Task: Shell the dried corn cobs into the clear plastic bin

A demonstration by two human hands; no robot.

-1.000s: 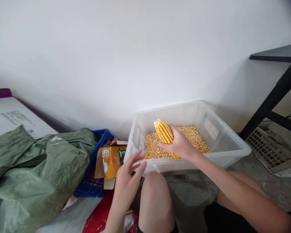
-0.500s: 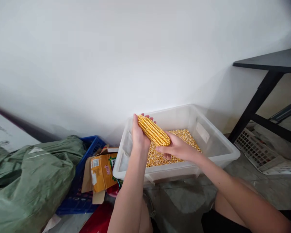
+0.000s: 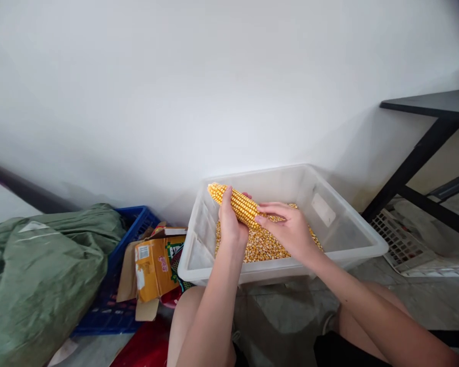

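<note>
A yellow ear of corn (image 3: pixel 241 205) is held slanted above a whitish plastic tub (image 3: pixel 352 250), its pale tip pointing up and left. My left hand (image 3: pixel 231 219) wraps round the middle of the ear, the thumb lying across the kernels. At the lower right end, my right hand (image 3: pixel 288 229) grips the ear between thumb and fingers; that end is partly hidden by the fingers. Loose corn kernels (image 3: pixel 265 247) cover part of the tub's bottom beneath both hands.
To the left, a blue crate (image 3: pixel 103 316) stands under a green sheet (image 3: pixel 49 270), beside a torn yellow carton (image 3: pixel 156 267). A black-framed table (image 3: pixel 424 104) and a white basket (image 3: pixel 401 244) are on the right. Behind the tub rises a white wall (image 3: pixel 214 92).
My left hand has shifted down from the ear's tip to its middle, baring the tip. My right hand has turned, with its fingers now over the lower end. The view has shifted slightly.
</note>
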